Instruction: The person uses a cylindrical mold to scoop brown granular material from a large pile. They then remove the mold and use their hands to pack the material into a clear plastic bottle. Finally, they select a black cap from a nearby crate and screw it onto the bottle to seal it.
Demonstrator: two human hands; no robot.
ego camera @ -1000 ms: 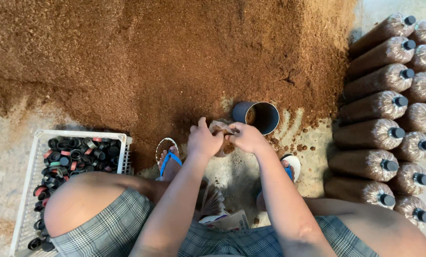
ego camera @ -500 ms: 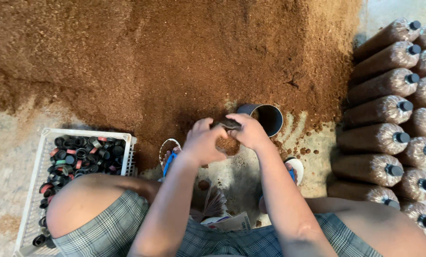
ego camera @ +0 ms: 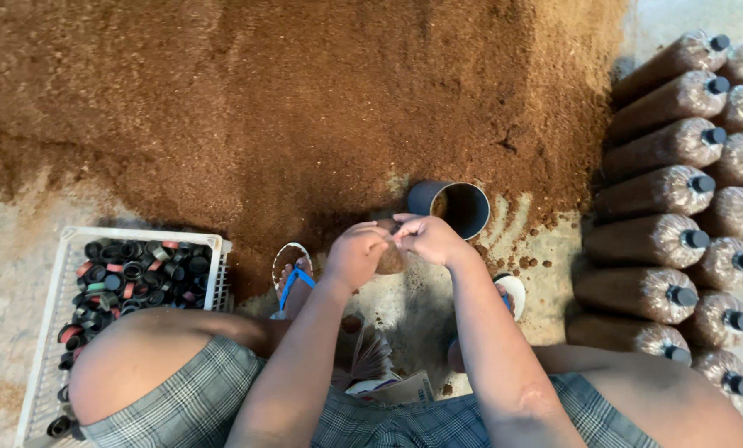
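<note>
Both hands – left (ego camera: 356,255), right (ego camera: 428,238) – pinch the bag (ego camera: 390,259) top shut. Keep it upright and squeeze tight; the cup (ego camera: 453,207) waits at 1 o'clock.

I see a bare concrete floor (ego camera: 23,249) carrying everything. A broad heap of brown sawdust (ego camera: 305,99) lies across its far part. A dark cylindrical cup (ego camera: 453,207) lies tipped at the heap's edge. A white basket of caps (ego camera: 64,290) sits left; stacked filled bags (ego camera: 670,232) lie right.

Left hand (ego camera: 356,255), right hand (ego camera: 430,239) together, closed
</note>
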